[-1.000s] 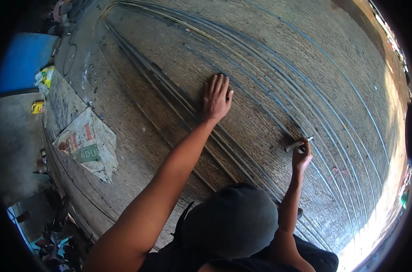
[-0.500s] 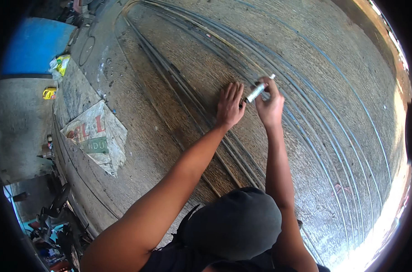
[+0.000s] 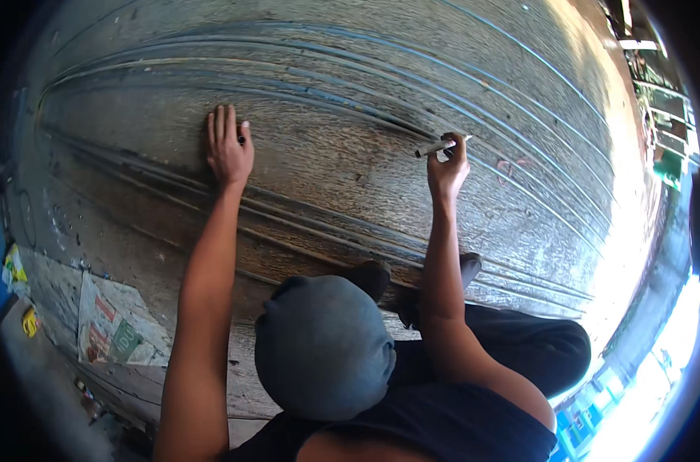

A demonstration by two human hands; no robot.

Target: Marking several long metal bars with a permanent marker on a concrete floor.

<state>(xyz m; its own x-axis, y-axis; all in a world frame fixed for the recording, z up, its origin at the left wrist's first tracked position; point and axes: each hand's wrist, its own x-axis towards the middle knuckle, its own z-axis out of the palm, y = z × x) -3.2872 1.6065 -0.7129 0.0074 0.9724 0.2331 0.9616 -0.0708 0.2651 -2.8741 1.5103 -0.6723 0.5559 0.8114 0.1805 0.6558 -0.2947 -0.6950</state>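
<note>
My right hand point(image 3: 447, 174) pinches a whitish marker point(image 3: 433, 149) above the rough floor, its dark end to the left and a pale tip poking out past the fingers. Well to the left, my left hand point(image 3: 231, 152) is laid on the floor with its fingers stretched forward. A small black cap point(image 3: 241, 140) is tucked between its thumb and forefinger. Beyond both hands run long bluish-grey rods point(image 3: 331, 55), bent round at the far left. More rods point(image 3: 331, 221) pass beneath my left wrist and continue to the right.
A torn printed sack point(image 3: 123, 327) lies on the floor at lower left, near a yellow container point(image 3: 31, 322). A grey cap-covered head point(image 3: 323, 346) fills the lower middle. Dark shoes point(image 3: 371, 279) are beside the near rods. Bright light floods the right edge.
The view has swung round. My hands, close together before, are now far apart, left hand to the left and right hand to the right. The marker is tilted closer to level.
</note>
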